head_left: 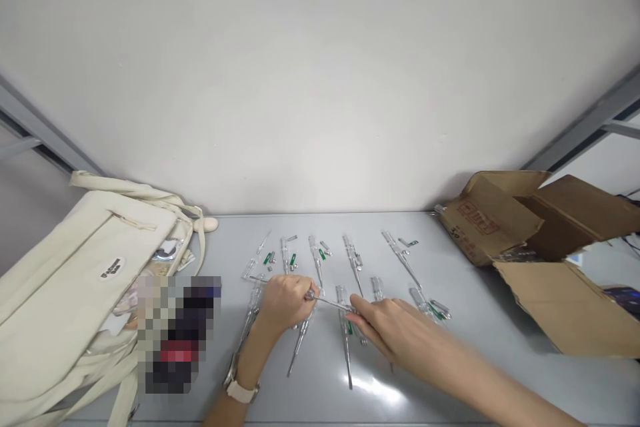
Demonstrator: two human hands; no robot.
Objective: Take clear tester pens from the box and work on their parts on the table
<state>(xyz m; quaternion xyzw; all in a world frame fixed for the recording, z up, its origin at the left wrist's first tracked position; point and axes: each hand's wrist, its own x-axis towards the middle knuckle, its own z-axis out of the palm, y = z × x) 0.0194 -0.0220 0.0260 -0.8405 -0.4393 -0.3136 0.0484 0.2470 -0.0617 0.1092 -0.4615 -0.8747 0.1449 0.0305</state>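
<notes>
My left hand [287, 300] is closed in a fist around a screwdriver. Its thin metal shaft [327, 301] runs rightward from the fist to my right hand [385, 323], where thumb and forefinger pinch the far end. The fingers hide much of it. Below and around both hands, clear-handled screwdrivers lie in two rough rows on the table, among them one [345, 333] under the held shaft and one [353, 257] behind it. Small metal cylinders and green strips [322, 254] lie beside several of them. A far-left one has its clear handle [249, 269] apart from its shaft.
A cream bag [65, 267] with straps covers the table's left side, a pixelated dark area beside it. On the right stands an open cardboard box [480, 220], its front flap [570, 307] hanging over the grey tabletop [480, 373]. A white wall [320, 93] rises behind.
</notes>
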